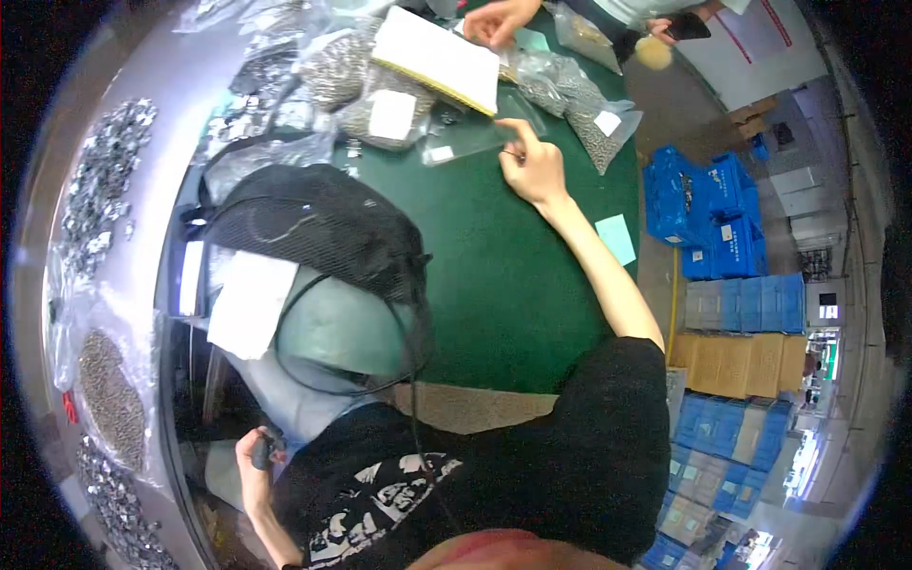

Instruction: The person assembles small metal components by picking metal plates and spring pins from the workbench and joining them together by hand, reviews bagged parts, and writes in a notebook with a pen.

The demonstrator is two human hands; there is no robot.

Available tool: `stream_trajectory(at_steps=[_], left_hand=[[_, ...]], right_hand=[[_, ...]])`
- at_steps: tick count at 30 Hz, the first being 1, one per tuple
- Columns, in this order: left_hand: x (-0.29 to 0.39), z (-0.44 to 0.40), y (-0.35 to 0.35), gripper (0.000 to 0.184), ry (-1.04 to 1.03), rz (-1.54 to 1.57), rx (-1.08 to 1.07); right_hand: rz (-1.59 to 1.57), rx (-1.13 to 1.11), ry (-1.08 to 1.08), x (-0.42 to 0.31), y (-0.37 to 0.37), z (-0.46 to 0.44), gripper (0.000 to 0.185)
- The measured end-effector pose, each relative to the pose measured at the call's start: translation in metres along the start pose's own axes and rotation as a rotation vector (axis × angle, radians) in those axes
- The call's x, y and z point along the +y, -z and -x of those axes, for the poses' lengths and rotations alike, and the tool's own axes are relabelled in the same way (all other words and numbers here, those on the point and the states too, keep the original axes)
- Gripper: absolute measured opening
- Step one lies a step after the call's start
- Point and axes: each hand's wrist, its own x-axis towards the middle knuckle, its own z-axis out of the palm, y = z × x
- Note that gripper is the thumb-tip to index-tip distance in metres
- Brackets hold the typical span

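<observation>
My right hand (534, 171) is over the green table (494, 294), beside a clear plastic bag (470, 142) with a white label. Its fingers are curled together around something small and dark that I cannot make out. Down at the lower left, my left hand (255, 461) is closed round a dark grey object (263, 450), away from the tabletop. An open notebook (437, 59) lies beyond my right hand, on bags of small metal parts (337, 71). A pale green paper (616, 237) lies right of my forearm.
A black mesh bag (313, 218) and white paper (252, 304) are at the left. Another person's hand (499, 21) is by the notebook; a further person's hand (659, 30) holds a phone (688, 27). Blue crates (679, 204) stand right. Loose metal parts (104, 180) lie far left.
</observation>
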Motion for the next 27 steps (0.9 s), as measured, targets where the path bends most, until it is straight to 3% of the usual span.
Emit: stream_trajectory(at_steps=[2,4,5,6,8,12,14,17,20,21,24,27], left_hand=[[0.017,0.008,-0.008,0.025,-0.14,0.04,-0.067],[0.026,0.026,0.007,0.027,-0.164,-0.165,0.188],[0.034,0.037,0.022,0.026,-0.168,-0.117,0.112],[0.023,0.046,0.049,0.026,-0.153,-0.184,0.194],[0.016,0.061,0.07,0.027,0.01,-0.01,0.389],[0.006,0.049,0.085,0.029,-0.016,-0.069,0.169],[-0.002,0.029,0.088,0.029,-0.074,-0.111,0.039],[0.013,0.011,0.075,0.028,-0.096,0.017,-0.075],[0.018,0.009,0.074,0.024,-0.208,-0.078,-0.14],[0.012,0.011,0.079,0.018,-0.225,-0.064,-0.132],[-0.004,0.028,0.091,0.017,-0.171,0.008,-0.016],[-0.025,0.035,0.103,0.013,-0.179,0.098,0.145]], right_hand=[[0.0,0.106,0.014,0.0,-0.002,0.007,0.037],[-0.024,0.093,-0.135,-0.032,0.012,0.035,0.037],[-0.073,0.112,-0.151,-0.056,0.021,0.057,0.037],[-0.057,0.094,-0.121,-0.084,0.031,0.081,0.037],[-0.078,0.104,0.062,-0.124,0.039,0.138,0.034],[-0.124,-0.095,0.184,-0.209,0.042,0.225,0.036],[-0.163,-0.082,0.257,-0.231,0.023,0.265,0.036],[-0.284,-0.315,0.17,-0.273,0.014,0.274,0.036],[-0.264,-0.471,0.169,-0.277,-0.004,0.283,0.034],[-0.262,-0.461,0.189,-0.284,-0.006,0.275,0.025],[-0.343,-0.693,0.23,-0.285,-0.021,0.277,0.024],[-0.428,-0.707,0.349,-0.307,-0.058,0.28,0.017]])
